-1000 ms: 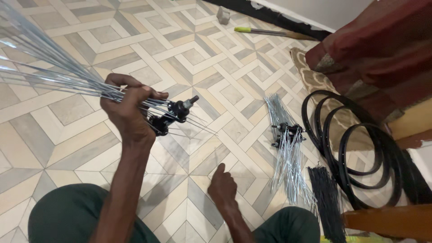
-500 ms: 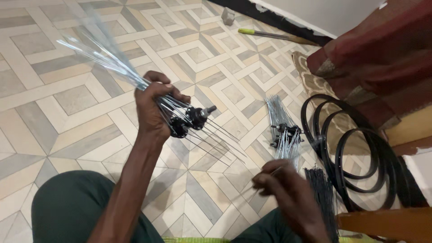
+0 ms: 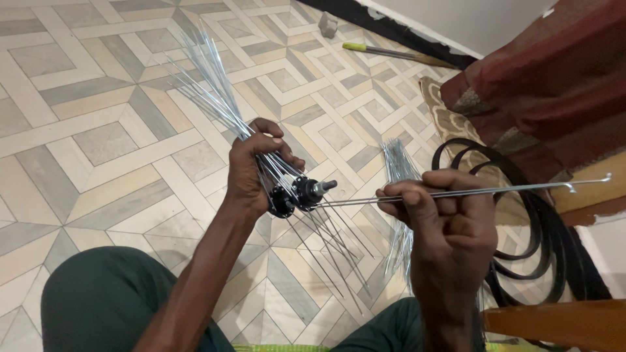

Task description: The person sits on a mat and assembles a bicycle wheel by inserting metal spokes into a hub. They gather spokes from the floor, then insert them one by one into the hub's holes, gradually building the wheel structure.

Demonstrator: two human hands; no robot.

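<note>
Pinching a single spoke (image 3: 495,190) in right hand (image 3: 443,221), tip beside hub (image 3: 301,193)

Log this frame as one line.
left hand: grips wheel hub with spokes | right hand: holds single spoke, tip toward hub | floor: loose spokes, black tyres

No packages, labels, signs or screens anywhere in view

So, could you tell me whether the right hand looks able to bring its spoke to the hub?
Probably yes: the right hand holds the spoke with its tip already beside the hub; nothing lies between them.
</note>
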